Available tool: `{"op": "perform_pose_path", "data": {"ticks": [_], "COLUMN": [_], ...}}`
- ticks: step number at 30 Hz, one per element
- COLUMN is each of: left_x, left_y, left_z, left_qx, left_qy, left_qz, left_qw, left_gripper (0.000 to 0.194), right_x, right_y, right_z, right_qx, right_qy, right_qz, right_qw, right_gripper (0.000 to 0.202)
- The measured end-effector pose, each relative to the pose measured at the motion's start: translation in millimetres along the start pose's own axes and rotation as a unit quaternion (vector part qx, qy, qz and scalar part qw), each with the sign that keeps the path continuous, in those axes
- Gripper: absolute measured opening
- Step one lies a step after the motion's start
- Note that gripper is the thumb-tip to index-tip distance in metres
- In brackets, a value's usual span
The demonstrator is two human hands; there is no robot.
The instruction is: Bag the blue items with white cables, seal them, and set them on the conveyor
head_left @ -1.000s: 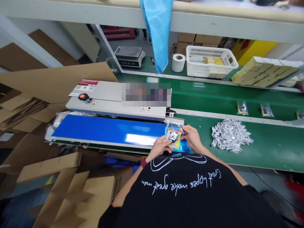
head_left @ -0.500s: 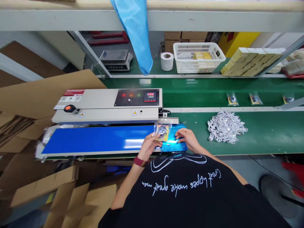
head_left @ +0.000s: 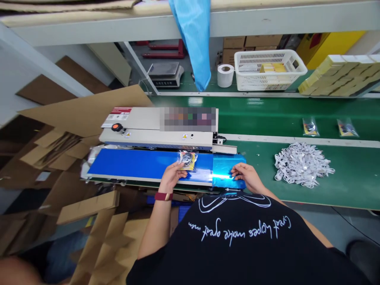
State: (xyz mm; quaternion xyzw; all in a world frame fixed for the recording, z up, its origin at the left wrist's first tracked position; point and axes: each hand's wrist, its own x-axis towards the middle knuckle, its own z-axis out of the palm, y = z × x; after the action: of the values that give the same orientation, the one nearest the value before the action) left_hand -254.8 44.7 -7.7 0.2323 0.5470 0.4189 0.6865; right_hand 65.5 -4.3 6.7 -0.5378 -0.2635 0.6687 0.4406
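Note:
My left hand (head_left: 173, 175) is closed on the lower left edge of a clear bag (head_left: 187, 160), which has a dark coiled item and a yellow card inside. Bag and hand are over the blue belt (head_left: 133, 164), close to the front of the beige sealing machine (head_left: 157, 136). Over the shiny light-blue end section (head_left: 224, 170) of the belt is my right hand (head_left: 246, 176), its fingers bent and apart, with nothing visible in them.
A pile of white cables (head_left: 303, 164) lies on the green table (head_left: 258, 186) at right. Behind it are two bagged items (head_left: 310, 127). A white basket (head_left: 270, 81), a paper roll (head_left: 225, 76) and a scale (head_left: 165, 75) stand farther back. Cardboard (head_left: 89, 113) fills the left side.
My left hand has carried the bag leftward along the blue belt, away from my right hand. My right hand stays over the light-blue end. The view has swung left.

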Motion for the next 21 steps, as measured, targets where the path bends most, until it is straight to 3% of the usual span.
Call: {"op": "perform_pose_path", "data": {"ticks": [12, 21], "left_x": [0, -11], "left_y": [34, 76], "left_z": [-94.8, -139.1], "left_qx": [-0.048, -0.050], "left_qy": [0.154, 0.268], "left_qz": [0.068, 0.110], "left_qw": [0.985, 0.956], "left_gripper": [0.013, 0.020], "right_x": [-8, -11], "right_y": [2, 0], "right_z": [-11, -14], "right_qx": [-0.040, -0.079], "right_qy": [0.004, 0.011], "right_qz": [-0.002, 0.002], "right_qw": [0.999, 0.997], "right_gripper": [0.035, 0.039]}}
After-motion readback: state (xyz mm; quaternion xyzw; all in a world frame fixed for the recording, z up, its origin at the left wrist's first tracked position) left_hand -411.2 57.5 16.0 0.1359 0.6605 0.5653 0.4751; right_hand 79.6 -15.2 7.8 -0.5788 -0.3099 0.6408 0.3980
